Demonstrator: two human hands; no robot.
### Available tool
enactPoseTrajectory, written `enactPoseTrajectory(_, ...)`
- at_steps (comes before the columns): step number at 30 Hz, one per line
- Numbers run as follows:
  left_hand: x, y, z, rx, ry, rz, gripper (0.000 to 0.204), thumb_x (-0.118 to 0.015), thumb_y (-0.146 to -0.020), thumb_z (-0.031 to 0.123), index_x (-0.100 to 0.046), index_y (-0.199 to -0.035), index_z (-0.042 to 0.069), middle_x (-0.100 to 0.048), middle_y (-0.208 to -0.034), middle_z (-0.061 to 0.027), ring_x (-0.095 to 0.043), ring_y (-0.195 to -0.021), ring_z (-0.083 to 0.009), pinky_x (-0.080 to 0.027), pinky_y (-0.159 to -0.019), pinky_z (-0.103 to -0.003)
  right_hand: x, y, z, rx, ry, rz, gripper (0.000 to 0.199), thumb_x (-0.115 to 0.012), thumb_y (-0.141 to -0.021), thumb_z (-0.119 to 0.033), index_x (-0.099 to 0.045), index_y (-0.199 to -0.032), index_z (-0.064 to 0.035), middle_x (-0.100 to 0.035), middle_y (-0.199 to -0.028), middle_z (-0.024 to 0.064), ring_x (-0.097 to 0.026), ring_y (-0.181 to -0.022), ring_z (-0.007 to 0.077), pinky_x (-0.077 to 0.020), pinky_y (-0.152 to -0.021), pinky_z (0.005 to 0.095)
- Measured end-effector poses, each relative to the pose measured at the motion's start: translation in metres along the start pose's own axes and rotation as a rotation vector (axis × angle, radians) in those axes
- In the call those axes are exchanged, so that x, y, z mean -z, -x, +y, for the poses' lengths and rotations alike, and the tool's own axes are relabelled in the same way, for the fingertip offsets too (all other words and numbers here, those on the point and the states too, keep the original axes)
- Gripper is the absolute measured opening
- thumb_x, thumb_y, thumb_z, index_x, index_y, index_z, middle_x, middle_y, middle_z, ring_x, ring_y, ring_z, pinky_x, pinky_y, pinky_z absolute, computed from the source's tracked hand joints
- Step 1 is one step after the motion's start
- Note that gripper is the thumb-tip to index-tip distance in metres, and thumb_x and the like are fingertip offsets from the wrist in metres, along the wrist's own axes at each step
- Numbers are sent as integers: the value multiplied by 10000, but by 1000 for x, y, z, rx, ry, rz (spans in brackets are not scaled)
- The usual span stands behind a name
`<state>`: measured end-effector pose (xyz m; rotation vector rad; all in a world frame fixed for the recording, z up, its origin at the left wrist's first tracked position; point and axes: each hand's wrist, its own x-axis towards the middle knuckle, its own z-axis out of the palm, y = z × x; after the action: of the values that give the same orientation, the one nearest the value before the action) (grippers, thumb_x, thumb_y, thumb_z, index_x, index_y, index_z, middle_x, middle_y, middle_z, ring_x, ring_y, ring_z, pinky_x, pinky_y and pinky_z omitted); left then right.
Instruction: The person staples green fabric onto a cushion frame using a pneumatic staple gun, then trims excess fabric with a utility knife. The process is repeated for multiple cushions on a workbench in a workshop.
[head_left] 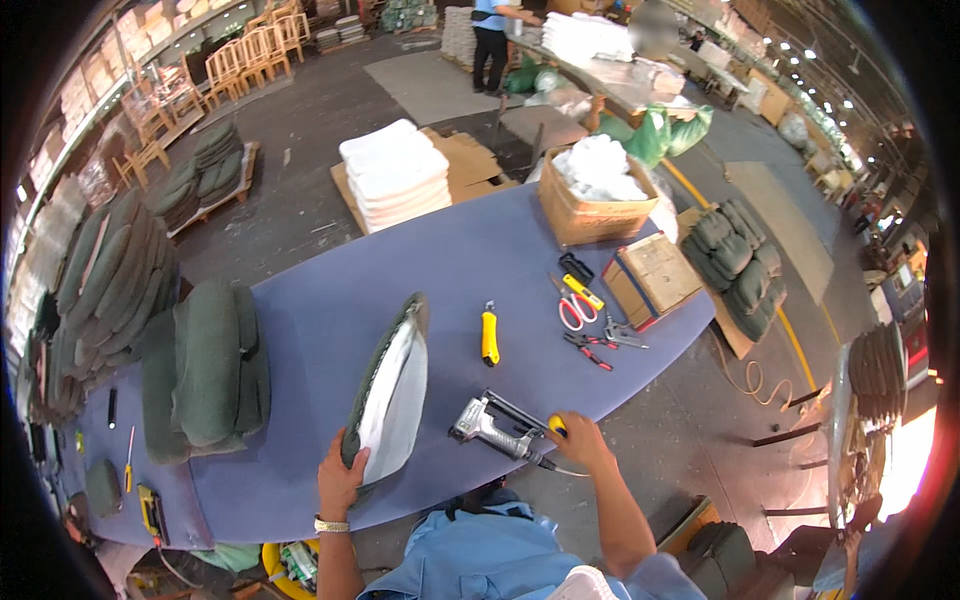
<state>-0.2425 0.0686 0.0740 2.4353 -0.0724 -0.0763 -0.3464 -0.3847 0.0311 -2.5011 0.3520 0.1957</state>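
Grip of left hand [341,478] closed on near end of dark-green fabric cushion with whitish inner side [396,400], tilted on edge over blue, smooth-surfaced worktop [310,330]; grip of right hand [585,444] curled around small yellow object [557,426], kind unclear, just beside silver metal staple gun [497,430]. Both forearms [622,525] extend forward. Beyond worktop, stacked white pads [395,170] on brown cardboard [468,158], grey floor [270,225].

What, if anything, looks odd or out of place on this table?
Nothing looks spilled. The green cushion stands askew, but the left hand holds it. Red-handled scissors and pliers lie scattered near the smaller cardboard box, merely untidy.
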Motion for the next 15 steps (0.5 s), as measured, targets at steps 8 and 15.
enactPoseTrajectory(8, -33, 17, 14, 62, 49, 99, 633, -664, -964, 459, -549, -1466, 91, -711, -1232, -221, -682, -1103, -429, -542, -926, -499, 0, -154, -18, 473, 451, 125, 443, -775, -855, -238, -696, -1285, -168, -716, -1156, 149, -671, -1092, 378, -537, -931, 498)
enactPoseTrajectory(15, -34, 35, 49, 263, -91, 78, 652, -724, -903, 430, -552, -1466, 149, -700, -1304, -163, -693, -1118, -380, -563, -923, -477, -1, -66, -161, 492, -670, -218, 306, -724, -956, -118, -695, -1250, -38, -742, -1123, 105, -711, -1025, 182, -563, -917, 329)
